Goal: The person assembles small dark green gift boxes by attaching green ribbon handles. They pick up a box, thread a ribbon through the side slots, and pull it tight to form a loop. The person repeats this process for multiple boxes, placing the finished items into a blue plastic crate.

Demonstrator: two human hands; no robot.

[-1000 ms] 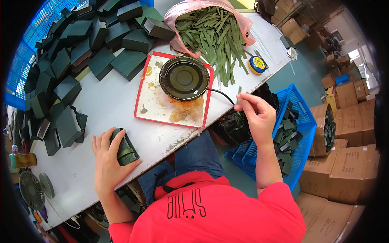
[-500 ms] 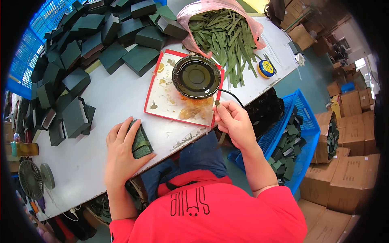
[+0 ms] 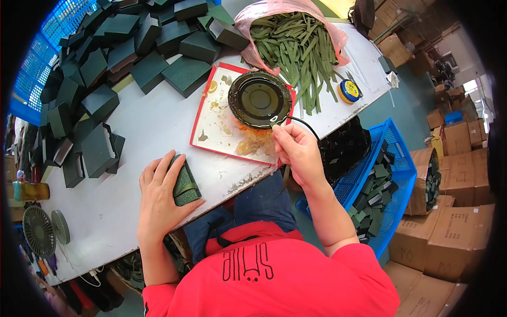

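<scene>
My left hand [image 3: 160,193] grips a small dark green box [image 3: 186,182] against the table near its front edge. The thumb lies along the box's near end and the fingers reach over its left side. A narrow green band crosses the box. With thumb and forefinger, my right hand [image 3: 300,156] pinches a green ribbon strip [image 3: 287,173], whose tail hangs below the hand. The strip's tip is at the near rim of a round black pot [image 3: 235,111] of dark, glossy liquid; whether it touches the liquid I cannot tell.
Under the pot lies a red-edged white tray [image 3: 203,138] with amber drips. Behind it, a pink bag [image 3: 244,25] spills green strips. Dark green boxes [image 3: 108,100] pile up at left. A blue-and-yellow tin [image 3: 349,91], a blue crate [image 3: 398,179] and a small fan [image 3: 40,231] stand around.
My right hand has moved up and left, bringing the ribbon strip's tip from beside the tray to the pot's rim. My left hand stays on the box.
</scene>
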